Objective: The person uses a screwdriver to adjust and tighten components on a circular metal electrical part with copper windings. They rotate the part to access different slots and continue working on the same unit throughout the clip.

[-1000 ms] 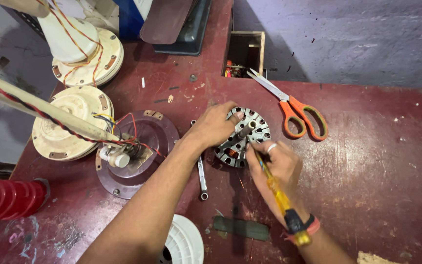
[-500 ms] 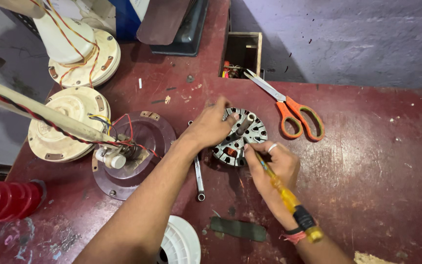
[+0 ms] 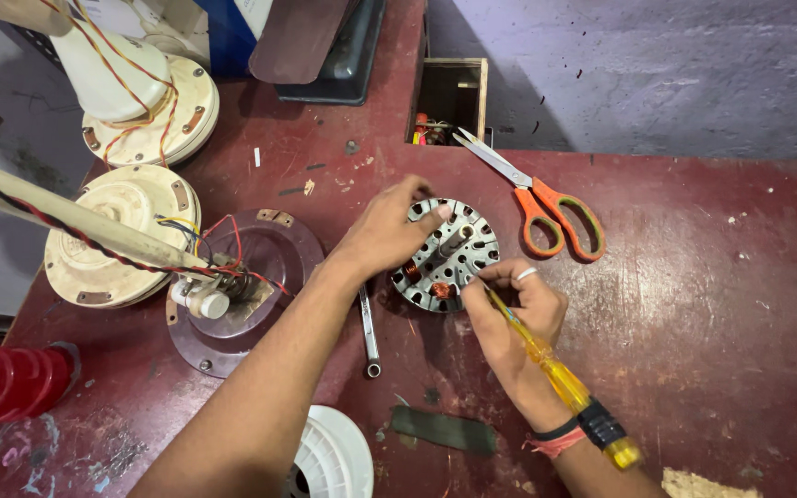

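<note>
A round metal fan stator (image 3: 458,249) with copper windings lies on the dark red table (image 3: 694,304). My left hand (image 3: 385,231) rests on its left edge, fingers gripping the rim. My right hand (image 3: 514,309) sits at the stator's lower right and grips a yellow-handled screwdriver (image 3: 555,373), whose tip points at the stator's near edge. The screwdriver's handle runs back along my wrist, which wears a black band and a red thread.
Orange-handled scissors (image 3: 546,203) lie just right of the stator. A wrench (image 3: 368,332) lies under my left forearm. A brown motor plate with wires (image 3: 232,286), two cream fan housings (image 3: 122,240), a red ribbed part (image 3: 6,383) and a white disc (image 3: 334,456) stand left.
My right hand has shifted a little with the screwdriver, tip staying at the stator's near edge. My left hand has stayed on the stator.
</note>
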Demonstrator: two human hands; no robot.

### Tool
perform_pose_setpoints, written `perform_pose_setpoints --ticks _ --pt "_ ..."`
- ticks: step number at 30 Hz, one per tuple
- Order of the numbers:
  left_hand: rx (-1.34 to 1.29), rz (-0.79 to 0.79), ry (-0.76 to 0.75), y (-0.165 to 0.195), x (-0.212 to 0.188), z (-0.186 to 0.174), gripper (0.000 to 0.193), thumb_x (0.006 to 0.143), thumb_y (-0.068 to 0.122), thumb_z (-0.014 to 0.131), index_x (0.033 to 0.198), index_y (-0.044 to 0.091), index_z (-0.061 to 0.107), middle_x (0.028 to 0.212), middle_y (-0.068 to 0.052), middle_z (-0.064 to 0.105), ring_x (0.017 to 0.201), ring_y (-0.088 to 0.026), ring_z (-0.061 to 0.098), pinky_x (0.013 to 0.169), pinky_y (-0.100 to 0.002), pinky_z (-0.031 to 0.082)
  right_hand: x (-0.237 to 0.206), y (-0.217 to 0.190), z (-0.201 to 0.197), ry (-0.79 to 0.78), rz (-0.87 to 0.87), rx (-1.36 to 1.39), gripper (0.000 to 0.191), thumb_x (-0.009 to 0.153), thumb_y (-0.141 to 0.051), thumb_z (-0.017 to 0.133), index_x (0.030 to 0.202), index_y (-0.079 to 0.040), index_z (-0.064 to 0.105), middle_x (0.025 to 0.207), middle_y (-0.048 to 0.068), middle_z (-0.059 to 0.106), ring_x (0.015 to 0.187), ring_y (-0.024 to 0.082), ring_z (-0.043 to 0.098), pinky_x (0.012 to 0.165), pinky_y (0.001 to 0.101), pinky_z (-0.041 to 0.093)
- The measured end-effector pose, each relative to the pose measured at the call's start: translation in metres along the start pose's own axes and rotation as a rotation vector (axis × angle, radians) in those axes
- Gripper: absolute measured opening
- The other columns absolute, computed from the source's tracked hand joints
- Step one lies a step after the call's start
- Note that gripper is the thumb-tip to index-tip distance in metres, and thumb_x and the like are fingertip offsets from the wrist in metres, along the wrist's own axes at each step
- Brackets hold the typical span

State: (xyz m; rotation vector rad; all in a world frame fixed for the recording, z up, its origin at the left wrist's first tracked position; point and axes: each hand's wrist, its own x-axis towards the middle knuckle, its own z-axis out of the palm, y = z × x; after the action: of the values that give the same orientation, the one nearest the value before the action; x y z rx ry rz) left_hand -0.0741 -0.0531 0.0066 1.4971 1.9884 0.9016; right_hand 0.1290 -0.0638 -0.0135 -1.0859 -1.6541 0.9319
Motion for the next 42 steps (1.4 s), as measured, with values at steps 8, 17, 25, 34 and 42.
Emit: perform_pose_setpoints --ticks 8,17,25,34,42 --pt "-0.009 -0.063 -0.029 -0.003 -0.001 0.000 0.039 0.091 0.030 0.069 0.123 0.010 0.062 0.123 -0.019 0.070 0.119 -0.038 0.065 0.099 -0.046 0.049 -0.001 -0.011 -0.001 -0.030 -0.200 -0.079 0.012 0.083 -0.009 0.080 0.091 -0.002 0.074 0.075 0.008 0.070 0.064 0.013 0.066 0.059 0.0282 0.050" --pt "-0.053 -0.049 -0.061 -0.003 -0.001 0.002 0.039 0.093 0.024 0.067 0.131 0.015 0.065 0.124 -0.017 0.071 0.120 -0.034 0.065 0.101 -0.041 0.049 0.000 -0.021 -0.003 -0.098 -0.420 -0.153 0.010 0.085 -0.005 0.079 0.094 -0.003 0.073 0.080 0.010 0.069 0.071 0.024 0.062 0.064 0.0351 0.048" --pt "-0.056 -0.043 -0.084 0.004 -0.004 0.000 0.039 0.093 0.024 0.068 0.131 0.014 0.066 0.126 -0.015 0.071 0.122 -0.033 0.064 0.103 -0.041 0.048 0.004 -0.021 -0.002 -0.081 -0.444 -0.211 0.010 0.085 -0.007 0.079 0.090 -0.003 0.073 0.077 0.010 0.069 0.067 0.025 0.062 0.059 0.0366 0.046" --pt "-0.078 0.057 -0.071 0.007 -0.006 -0.001 0.039 0.091 0.022 0.070 0.129 0.011 0.068 0.128 -0.014 0.071 0.124 -0.031 0.065 0.105 -0.040 0.048 0.002 -0.024 -0.004 -0.074 -0.399 -0.221 0.009 0.083 -0.007 0.080 0.089 -0.003 0.074 0.074 0.010 0.069 0.062 0.023 0.062 0.054 0.0358 0.045" --pt "-0.094 0.046 -0.088 0.010 -0.008 -0.004 0.038 0.092 0.021 0.069 0.128 0.011 0.068 0.128 -0.013 0.071 0.124 -0.030 0.065 0.104 -0.039 0.047 0.004 -0.020 -0.003 -0.084 -0.431 -0.223 0.009 0.082 -0.007 0.080 0.088 -0.004 0.074 0.076 0.009 0.072 0.062 0.023 0.061 0.056 0.0360 0.045"
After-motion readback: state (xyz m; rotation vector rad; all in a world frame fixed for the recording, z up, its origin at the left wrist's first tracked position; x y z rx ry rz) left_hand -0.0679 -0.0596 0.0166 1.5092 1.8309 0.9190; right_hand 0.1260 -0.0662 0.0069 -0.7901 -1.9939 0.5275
